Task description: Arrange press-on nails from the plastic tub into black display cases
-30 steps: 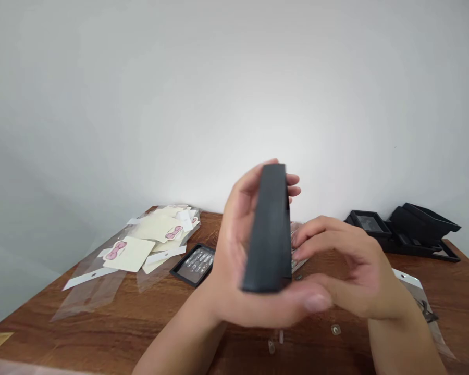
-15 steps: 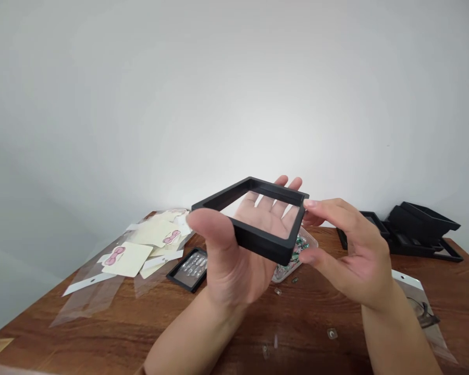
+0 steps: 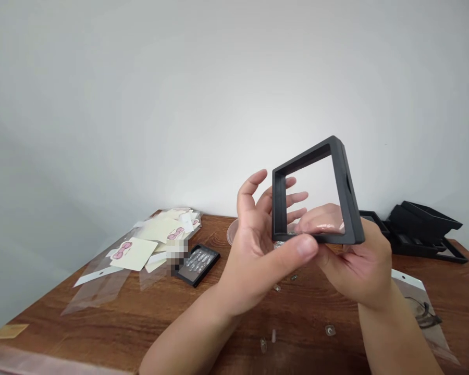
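A black square frame (image 3: 354,192) with a clear see-through middle is held up, tilted, above the table. My right hand (image 3: 359,260) grips its lower edge from below and behind, with fingers visible through the clear film. My left hand (image 3: 254,255) is at the frame's left side, its fingers spread behind it and its thumb against the bottom edge. Behind my hands, a clear plastic container (image 3: 232,232) is mostly hidden. A smaller black case (image 3: 197,265) holding several shiny clear pieces lies on the table to the left.
Cream cards with pink bow prints (image 3: 135,253) and clear bags are heaped on the wooden table (image 3: 121,333) at left. Black frames (image 3: 424,224) are stacked at back right, near a bag with dark cords (image 3: 422,312). Small pieces (image 3: 330,330) lie scattered in front.
The black frame has moved right and up and been turned more upright. My right hand has taken hold of it, while my left hand has loosened, its fingers spreading beside and behind the frame.
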`<state>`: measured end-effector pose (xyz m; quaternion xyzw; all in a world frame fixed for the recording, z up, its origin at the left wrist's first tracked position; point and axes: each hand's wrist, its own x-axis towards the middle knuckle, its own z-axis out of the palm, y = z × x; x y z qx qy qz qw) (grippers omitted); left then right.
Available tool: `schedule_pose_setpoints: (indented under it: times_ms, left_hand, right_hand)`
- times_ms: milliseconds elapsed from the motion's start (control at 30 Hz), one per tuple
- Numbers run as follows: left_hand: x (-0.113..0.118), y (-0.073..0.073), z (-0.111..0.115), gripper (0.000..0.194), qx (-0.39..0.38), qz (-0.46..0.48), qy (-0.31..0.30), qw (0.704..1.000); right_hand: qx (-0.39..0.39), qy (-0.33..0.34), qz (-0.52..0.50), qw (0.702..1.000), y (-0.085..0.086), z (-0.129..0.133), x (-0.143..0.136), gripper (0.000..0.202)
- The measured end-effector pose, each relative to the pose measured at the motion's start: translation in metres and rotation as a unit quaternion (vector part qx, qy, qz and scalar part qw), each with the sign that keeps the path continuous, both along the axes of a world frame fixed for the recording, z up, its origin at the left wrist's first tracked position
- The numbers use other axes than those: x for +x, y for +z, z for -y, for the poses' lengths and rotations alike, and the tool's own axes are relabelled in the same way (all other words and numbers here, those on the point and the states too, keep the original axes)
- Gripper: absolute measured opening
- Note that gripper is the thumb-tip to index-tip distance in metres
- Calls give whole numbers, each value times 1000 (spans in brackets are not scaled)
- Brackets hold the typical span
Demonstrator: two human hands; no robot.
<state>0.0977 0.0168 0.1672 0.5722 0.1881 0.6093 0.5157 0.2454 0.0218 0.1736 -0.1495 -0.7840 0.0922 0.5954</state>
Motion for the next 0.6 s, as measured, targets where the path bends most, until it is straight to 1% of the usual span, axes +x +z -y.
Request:
schedule_pose_setpoints:
  times_ms: [67,100,167,200,233,300,367,400,467,533,600]
  left_hand:
    - [-3,-4,-4,88,60,-71,40,995]
    - [-5,-6,-6,85,101,-112,67,986]
    - [-9,-8,-10,88,188,-200,127,953]
    - [-12,-8,-11,93,219,-231,140,938]
    - [-14,-8,-12,98,236,-251,131,930]
    - [-17,-6,-12,103,239,-264,67,932]
    - [-19,-4,-11,101,229,-264,3,937]
    - [-19,-4,-11,99,229,-263,-11,937]
    - [-19,-4,-11,98,238,-253,-4,938]
    - [-18,-6,-11,101,248,-241,17,938]
    - [-17,-8,-12,108,264,-245,47,932]
  right_hand:
    - [-47,11,1,999,2,6,2,1]
    - [-77,15,-1,997,3,8,4,4]
    - [-134,25,-17,991,4,13,7,12]
    - [-160,31,-31,986,4,15,8,16]
    - [-183,43,-46,981,4,17,9,18]
    - [-225,88,-78,967,4,19,9,19]
    - [-265,152,-102,947,3,19,8,17]
    - [-281,182,-110,936,3,19,8,16]
    - [-300,221,-120,920,2,18,6,16]
    - [-306,233,-128,914,2,18,6,16]
    - [-305,240,-128,913,3,19,5,16]
